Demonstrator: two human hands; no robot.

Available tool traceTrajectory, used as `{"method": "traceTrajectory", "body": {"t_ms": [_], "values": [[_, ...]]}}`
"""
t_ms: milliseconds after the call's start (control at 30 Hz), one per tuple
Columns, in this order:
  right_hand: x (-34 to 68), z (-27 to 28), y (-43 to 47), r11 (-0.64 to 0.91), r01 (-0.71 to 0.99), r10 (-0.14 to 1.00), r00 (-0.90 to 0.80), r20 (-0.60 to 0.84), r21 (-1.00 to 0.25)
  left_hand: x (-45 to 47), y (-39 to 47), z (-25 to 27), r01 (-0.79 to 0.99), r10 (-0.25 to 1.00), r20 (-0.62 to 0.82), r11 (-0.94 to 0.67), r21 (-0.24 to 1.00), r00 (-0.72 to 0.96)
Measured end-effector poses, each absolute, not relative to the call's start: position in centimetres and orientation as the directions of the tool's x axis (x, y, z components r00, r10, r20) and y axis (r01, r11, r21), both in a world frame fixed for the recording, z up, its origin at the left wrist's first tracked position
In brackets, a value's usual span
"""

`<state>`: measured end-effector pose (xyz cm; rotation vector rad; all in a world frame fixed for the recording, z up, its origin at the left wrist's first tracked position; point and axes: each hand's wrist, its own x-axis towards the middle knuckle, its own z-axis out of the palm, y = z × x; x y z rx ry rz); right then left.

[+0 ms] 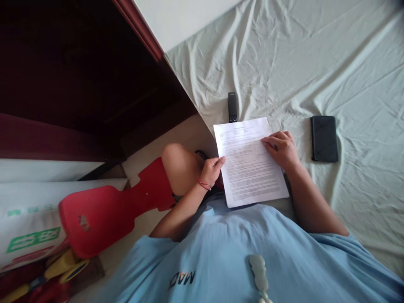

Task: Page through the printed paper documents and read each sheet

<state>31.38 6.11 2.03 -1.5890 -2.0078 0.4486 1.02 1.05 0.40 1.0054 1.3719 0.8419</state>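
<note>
A stack of white printed paper sheets lies tilted in front of my body, dense with lines of text. My left hand, with a red cord round the wrist, pinches the stack's left edge between thumb and fingers. At the upper right side of the sheets, my right hand has its thumb and fingers closed together on the paper. Just beyond the top edge lies a narrow black stapler, its near end close to the sheets. The lower sheets are mostly hidden by the top one.
A black phone lies to the right on the wrinkled pale bedsheet. On the left are a red plastic chair, a white printed sack and dark wooden furniture. A pale pendant hangs on my blue shirt.
</note>
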Motion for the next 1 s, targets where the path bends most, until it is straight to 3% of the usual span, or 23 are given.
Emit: {"method": "traceTrajectory", "body": {"t_ms": [133,267,400,600,867,1000], "values": [[32.4,3.1,5.8,0.269,0.805,0.963,-0.217,0.16,-0.529,1.1,1.4,1.6,0.311,0.968,-0.234,0.196,0.93,0.092],[33.0,5.8,5.2,0.28,0.843,0.96,-0.243,0.139,-0.459,1.6,1.6,2.8,0.372,0.962,-0.197,0.117,0.921,0.186],[31.8,9.5,6.0,0.349,0.837,0.933,-0.269,0.239,-0.421,2.5,1.5,3.1,0.376,0.947,-0.22,0.12,0.919,0.233],[28.3,11.0,9.7,0.452,0.772,0.885,-0.328,0.33,-0.446,3.9,1.3,3.3,0.391,0.944,-0.204,0.091,0.916,0.258],[26.5,10.0,12.2,0.57,0.6,0.813,-0.511,0.28,-0.561,4.1,0.4,3.1,0.349,0.931,-0.14,0.015,0.937,0.338],[26.5,9.6,13.5,0.56,0.542,0.802,-0.544,0.246,-0.626,4.2,0.2,2.8,0.338,0.928,-0.18,0.063,0.939,0.328]]}}
